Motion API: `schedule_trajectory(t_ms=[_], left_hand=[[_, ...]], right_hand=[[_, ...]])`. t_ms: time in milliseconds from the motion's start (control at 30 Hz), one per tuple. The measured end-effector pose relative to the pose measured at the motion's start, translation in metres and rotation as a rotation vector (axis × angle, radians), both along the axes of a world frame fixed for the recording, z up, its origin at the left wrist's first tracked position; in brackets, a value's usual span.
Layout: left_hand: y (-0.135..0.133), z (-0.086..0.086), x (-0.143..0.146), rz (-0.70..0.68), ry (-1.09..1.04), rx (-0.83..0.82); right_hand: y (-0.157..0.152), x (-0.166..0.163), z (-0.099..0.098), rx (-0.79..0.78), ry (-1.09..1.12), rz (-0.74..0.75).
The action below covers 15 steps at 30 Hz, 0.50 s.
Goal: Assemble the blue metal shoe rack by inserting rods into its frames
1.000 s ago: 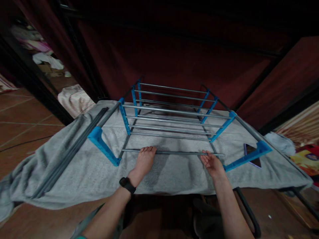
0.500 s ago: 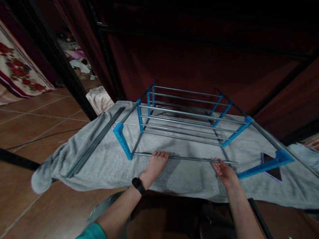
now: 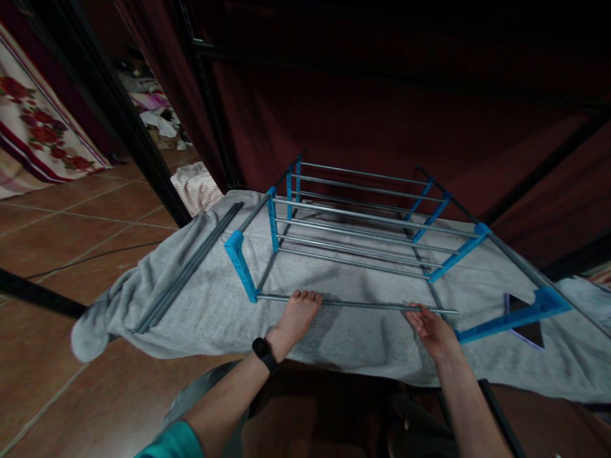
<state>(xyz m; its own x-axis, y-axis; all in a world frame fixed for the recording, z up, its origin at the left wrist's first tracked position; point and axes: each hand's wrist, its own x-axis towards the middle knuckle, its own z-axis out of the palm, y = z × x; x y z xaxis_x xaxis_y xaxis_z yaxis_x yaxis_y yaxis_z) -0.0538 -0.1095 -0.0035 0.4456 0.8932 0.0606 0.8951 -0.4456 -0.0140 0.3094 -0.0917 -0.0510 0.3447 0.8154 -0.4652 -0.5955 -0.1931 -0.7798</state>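
A rack frame of grey metal tubes and blue plastic brackets lies on a grey blanket. My left hand is wrapped over the nearest metal tube, left of its middle. That tube's left end meets the lower end of the left blue bracket. Near the tube's right end, my right hand grips it between thumb and fingers. The right end sticks out free, apart from the right blue bracket. Further back, several cross tubes span the two sides of the frame.
Several loose grey tubes lie side by side at the left of the blanket. A dark flat device lies partly behind the right bracket. Black metal posts and a dark red curtain stand behind.
The view has shifted slightly, so the scene sits a little further right. Both hands keep their places on the tube, with no clear movement of the tube.
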Motion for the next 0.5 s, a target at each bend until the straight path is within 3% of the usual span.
schedule_trajectory(t_ms=[267, 500], left_hand=[[-0.001, -0.002, 0.000, 0.015, 0.020, 0.013], [0.004, -0.010, -0.006, -0.006, 0.006, 0.028]], right_hand=[[0.000, -0.002, 0.002, 0.002, -0.005, -0.020], [-0.004, -0.017, 0.018, 0.015, 0.019, -0.079]])
